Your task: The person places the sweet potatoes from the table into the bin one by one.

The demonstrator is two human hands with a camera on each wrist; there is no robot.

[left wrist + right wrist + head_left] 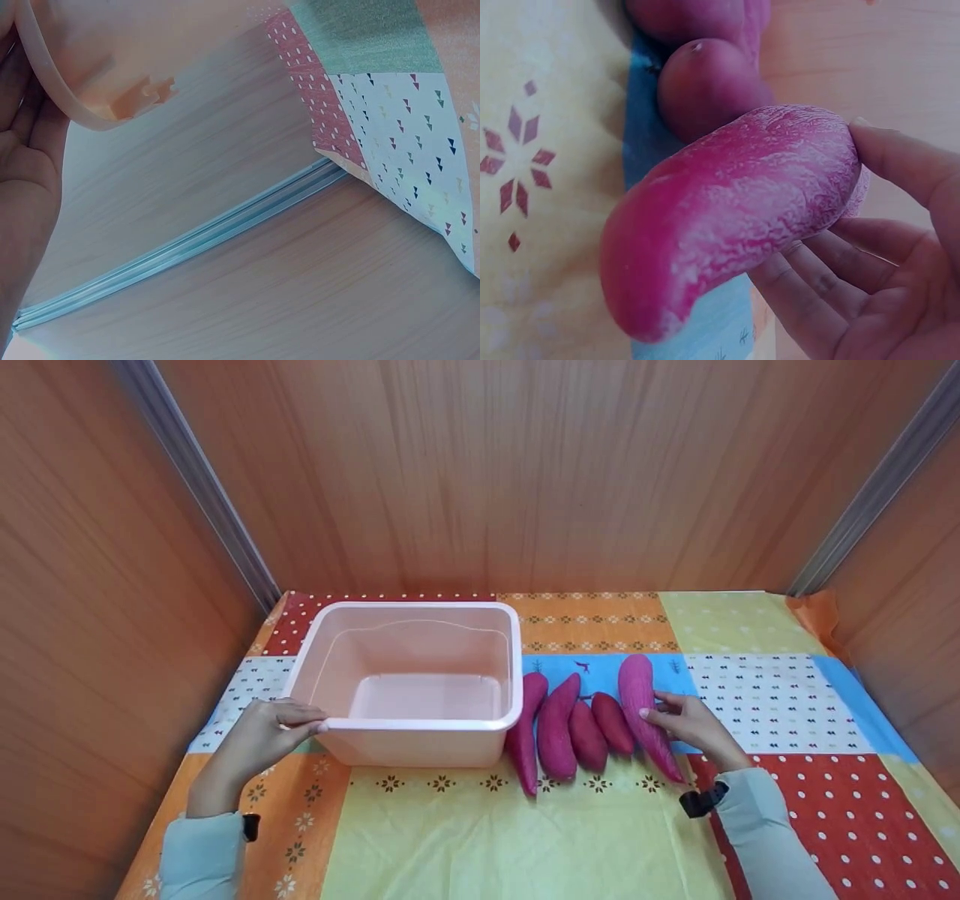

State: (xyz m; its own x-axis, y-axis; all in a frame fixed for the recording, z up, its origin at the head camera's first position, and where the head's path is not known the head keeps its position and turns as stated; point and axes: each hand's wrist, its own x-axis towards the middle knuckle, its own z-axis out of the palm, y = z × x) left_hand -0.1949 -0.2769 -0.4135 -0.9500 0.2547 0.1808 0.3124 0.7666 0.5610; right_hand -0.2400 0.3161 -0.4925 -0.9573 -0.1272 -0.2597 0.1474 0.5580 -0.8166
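Note:
A pale pink plastic bin (pixel 420 746) stands on the cloth, left of centre. My left hand (pixel 259 739) pinches its near left rim between thumb and fingers; in the left wrist view that hand is cut off at the edge beside the bin's wall (pixel 75 97). Right of the bin lies a row of reddish-purple sweet potatoes. At the row's right end, my right hand (pixel 697 724) grips a long sweet potato (pixel 636 686) from its right side. The right wrist view shows its wrinkled skin (pixel 742 202), with the thumb above and the fingers underneath.
Several other sweet potatoes (pixel 556 735) lie side by side between the bin and the held one, the leftmost (pixel 525 750) against the bin's right side. A patchwork tablecloth (pixel 450 840) covers the table. Wood-grain panels (pixel 480 472) rise at the back and both sides.

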